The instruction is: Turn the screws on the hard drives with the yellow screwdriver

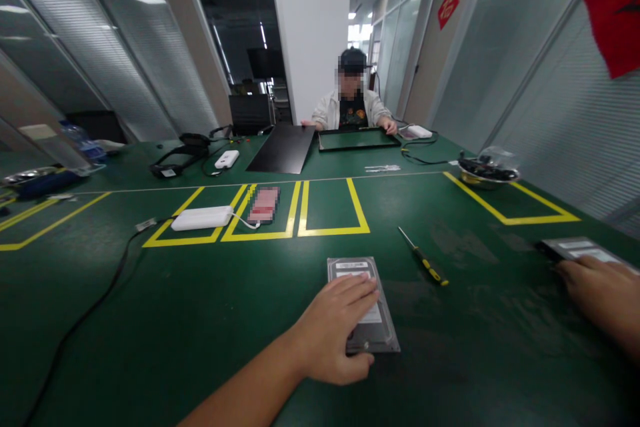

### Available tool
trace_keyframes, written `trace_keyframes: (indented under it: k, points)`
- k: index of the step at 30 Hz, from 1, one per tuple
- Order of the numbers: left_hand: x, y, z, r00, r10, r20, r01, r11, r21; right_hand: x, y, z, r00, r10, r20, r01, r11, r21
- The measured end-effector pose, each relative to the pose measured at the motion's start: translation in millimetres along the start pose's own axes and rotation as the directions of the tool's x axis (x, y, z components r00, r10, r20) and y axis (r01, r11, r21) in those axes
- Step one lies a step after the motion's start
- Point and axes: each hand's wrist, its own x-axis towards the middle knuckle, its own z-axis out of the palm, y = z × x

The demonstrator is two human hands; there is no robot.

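Observation:
A silver hard drive (383, 330) with a white label lies in front of me on the green table. My left hand (345, 327) rests over it, fingers stretched across the label and thumb apart at the near edge. Off to the right, my right hand (600, 290) has its fingers curled at the near side of a second hard drive (575, 247), partly cut off by the frame. How far the fingers wrap it is partly hidden. Between the two drives lies a yellow-and-black screwdriver (425, 260), its tip pointing away from me.
Yellow tape (335, 232) outlines several boxes. A white power bank (203, 217) is cabled to a phone (263, 205). At right stands a bowl of dark parts (487, 170). A person (353, 103) opposite holds a black frame (360, 147) beside a dark panel (283, 150).

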Motion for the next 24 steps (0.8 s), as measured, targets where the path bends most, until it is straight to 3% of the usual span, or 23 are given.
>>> trace_keyframes:
  k: [3, 9, 16, 24]
  points:
    - [0, 0, 0.1, 1.000, 0.006, -0.002, -0.006, 1.000, 0.005, -1, 7, 6, 0.993, -0.098, 0.069, 0.107, 0.984, -0.141]
    - [0, 1, -1.8, 1.000, -0.006, 0.010, 0.006, 1.000, 0.010, -2, 11, 12, 0.988, -0.130, 0.084, 0.149, 0.944, -0.296]
    - [0, 1, -1.0, 1.000, 0.002, 0.002, -0.002, 1.000, 0.016, -1, 8, 7, 0.986, -0.132, 0.104, 0.159, 0.931, -0.329]
    - [0, 0, 0.0, 1.000, -0.011, 0.014, 0.011, 1.000, 0.016, -7, -10, -12, 0.976, -0.168, 0.141, 0.204, 0.933, -0.296]
